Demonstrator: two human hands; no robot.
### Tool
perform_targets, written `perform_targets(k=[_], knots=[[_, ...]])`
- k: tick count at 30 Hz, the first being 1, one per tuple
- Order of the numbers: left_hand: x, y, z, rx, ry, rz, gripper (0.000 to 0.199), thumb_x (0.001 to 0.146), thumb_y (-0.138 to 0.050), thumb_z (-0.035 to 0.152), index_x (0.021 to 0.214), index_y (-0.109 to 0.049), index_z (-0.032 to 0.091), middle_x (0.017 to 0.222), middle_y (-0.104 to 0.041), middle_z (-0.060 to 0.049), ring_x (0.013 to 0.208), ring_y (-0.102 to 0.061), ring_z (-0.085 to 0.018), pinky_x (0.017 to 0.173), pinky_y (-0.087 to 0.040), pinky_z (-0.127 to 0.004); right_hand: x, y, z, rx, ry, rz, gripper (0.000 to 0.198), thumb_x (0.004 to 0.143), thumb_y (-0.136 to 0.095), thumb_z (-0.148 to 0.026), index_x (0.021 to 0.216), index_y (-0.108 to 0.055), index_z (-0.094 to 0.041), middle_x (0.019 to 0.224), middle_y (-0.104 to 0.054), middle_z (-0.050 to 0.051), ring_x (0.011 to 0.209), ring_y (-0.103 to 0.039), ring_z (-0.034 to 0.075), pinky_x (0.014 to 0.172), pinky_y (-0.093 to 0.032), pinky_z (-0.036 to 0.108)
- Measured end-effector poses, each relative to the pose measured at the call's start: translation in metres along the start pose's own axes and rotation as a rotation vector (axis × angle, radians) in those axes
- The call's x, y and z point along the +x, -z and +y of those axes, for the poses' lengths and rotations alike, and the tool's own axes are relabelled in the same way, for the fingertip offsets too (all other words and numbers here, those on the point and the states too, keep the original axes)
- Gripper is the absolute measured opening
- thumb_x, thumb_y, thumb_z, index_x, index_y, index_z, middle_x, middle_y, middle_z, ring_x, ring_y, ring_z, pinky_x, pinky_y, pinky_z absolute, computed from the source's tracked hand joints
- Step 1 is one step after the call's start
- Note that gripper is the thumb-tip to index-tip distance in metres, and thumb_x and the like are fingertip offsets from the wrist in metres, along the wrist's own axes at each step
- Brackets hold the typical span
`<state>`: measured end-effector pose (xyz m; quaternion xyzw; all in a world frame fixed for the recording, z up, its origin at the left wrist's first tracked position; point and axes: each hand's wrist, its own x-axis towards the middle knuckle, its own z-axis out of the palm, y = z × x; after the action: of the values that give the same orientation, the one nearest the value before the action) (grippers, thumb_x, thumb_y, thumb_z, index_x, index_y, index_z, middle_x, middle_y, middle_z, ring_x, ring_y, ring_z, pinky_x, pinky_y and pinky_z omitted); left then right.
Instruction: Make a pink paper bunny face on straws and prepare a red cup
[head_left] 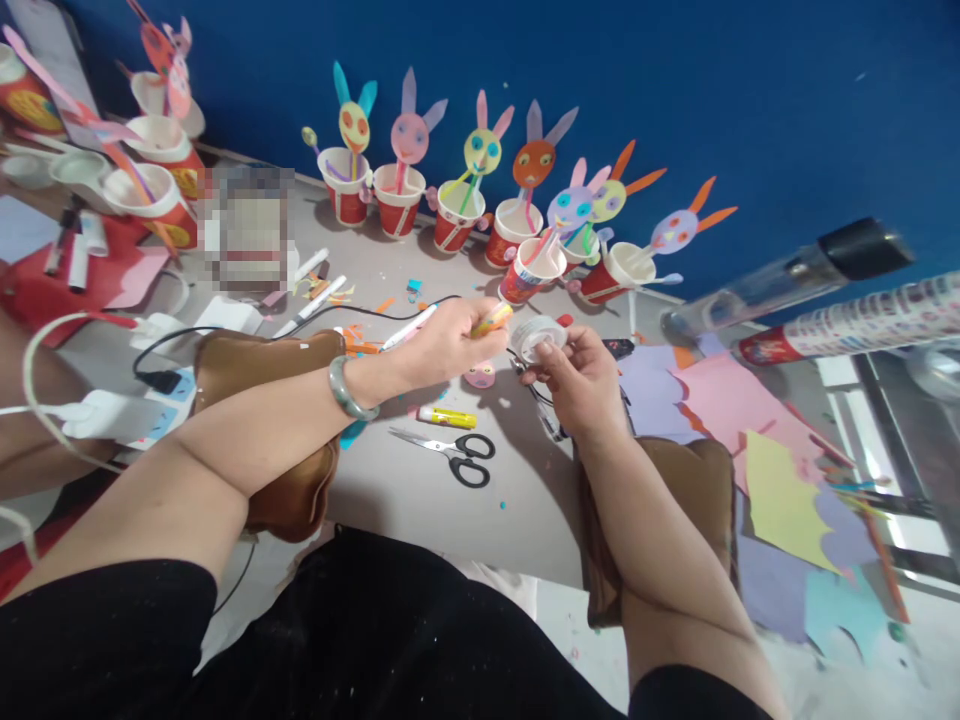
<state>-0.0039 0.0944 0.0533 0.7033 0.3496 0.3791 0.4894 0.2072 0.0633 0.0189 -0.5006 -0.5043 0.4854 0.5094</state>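
Note:
My left hand (pixel 442 345), with a bangle on its wrist, is closed round a small yellow-and-orange paper piece (pixel 493 320). Just to its right, my right hand (pixel 583 375) pinches a roll of clear tape (pixel 537 336) between thumb and fingers. Under the hands lies a pink paper piece with eyes (pixel 481 376), partly hidden. Closer to me on the table are a yellow glue stick (pixel 448 417) and black-handled scissors (pixel 450 450), their blades pointing left.
Red paper cups (pixel 400 213) with paper rabbit heads line the blue wall. Brown cushions (pixel 292 480) lie under both forearms. White markers (pixel 315 305), paper scraps and a power strip (pixel 161 410) are left; coloured paper sheets (pixel 787 490) and a clear tube (pixel 750 290) are right.

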Motion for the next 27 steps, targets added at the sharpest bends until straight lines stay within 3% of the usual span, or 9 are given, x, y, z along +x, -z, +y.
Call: perform_targets(k=[4, 8, 12, 15, 21, 27], knots=[[0.004, 0.001, -0.003, -0.107, 0.087, 0.041, 0.023, 0.09, -0.062, 0.032, 0.073, -0.052, 0.02, 0.059, -0.041, 0.008, 0.056, -0.037, -0.007, 0.056, -0.031, -0.024, 0.001, 0.0, 0.0, -0.029, 0.023, 0.001, 0.055, 0.072, -0.086, -0.066, 0.089, -0.052, -0.026, 0.068, -0.069, -0.007, 0.046, -0.063, 0.012, 0.048, -0.052, 0.025], [0.004, 0.002, -0.007, -0.137, 0.088, 0.081, 0.034, 0.078, -0.083, 0.045, 0.09, -0.066, 0.019, 0.063, -0.047, 0.008, 0.061, -0.044, -0.008, 0.059, -0.035, -0.023, -0.006, -0.005, -0.002, -0.168, 0.203, 0.044, 0.048, 0.077, -0.085, -0.061, 0.092, -0.053, -0.027, 0.072, -0.067, -0.006, 0.053, -0.066, 0.014, 0.051, -0.054, 0.028], [0.002, 0.0, -0.006, -0.162, 0.107, -0.077, 0.037, 0.078, -0.084, 0.048, 0.096, -0.073, 0.017, 0.065, -0.051, 0.007, 0.06, -0.045, -0.007, 0.057, -0.035, -0.022, -0.014, -0.006, 0.0, -0.404, 0.453, 0.15, 0.032, 0.084, -0.082, -0.049, 0.096, -0.062, -0.026, 0.084, -0.069, -0.001, 0.068, -0.068, 0.016, 0.066, -0.059, 0.032], [0.001, -0.002, -0.003, -0.25, 0.117, -0.217, 0.035, 0.078, -0.084, 0.045, 0.09, -0.072, 0.015, 0.067, -0.057, 0.005, 0.059, -0.047, -0.007, 0.056, -0.038, -0.021, -0.016, -0.004, 0.003, -0.432, 0.53, 0.184, 0.027, 0.086, -0.081, -0.042, 0.101, -0.066, -0.026, 0.093, -0.072, 0.002, 0.077, -0.07, 0.017, 0.075, -0.06, 0.034], [0.0, 0.0, 0.004, -0.378, 0.196, -0.255, 0.03, 0.075, -0.083, 0.031, 0.098, -0.072, 0.015, 0.062, -0.058, 0.006, 0.053, -0.048, -0.005, 0.053, -0.039, -0.019, -0.015, -0.005, 0.002, -0.355, 0.485, 0.233, 0.036, 0.08, -0.086, -0.046, 0.102, -0.066, -0.026, 0.094, -0.072, 0.003, 0.077, -0.07, 0.018, 0.075, -0.061, 0.035], [-0.003, 0.003, 0.011, -0.429, 0.216, -0.257, 0.031, 0.073, -0.083, 0.026, 0.101, -0.076, 0.014, 0.055, -0.052, 0.008, 0.047, -0.043, -0.004, 0.047, -0.034, -0.018, -0.014, -0.009, -0.008, -0.175, 0.323, 0.11, 0.039, 0.079, -0.087, -0.052, 0.096, -0.064, -0.025, 0.078, -0.072, -0.001, 0.063, -0.07, 0.016, 0.061, -0.059, 0.031]])
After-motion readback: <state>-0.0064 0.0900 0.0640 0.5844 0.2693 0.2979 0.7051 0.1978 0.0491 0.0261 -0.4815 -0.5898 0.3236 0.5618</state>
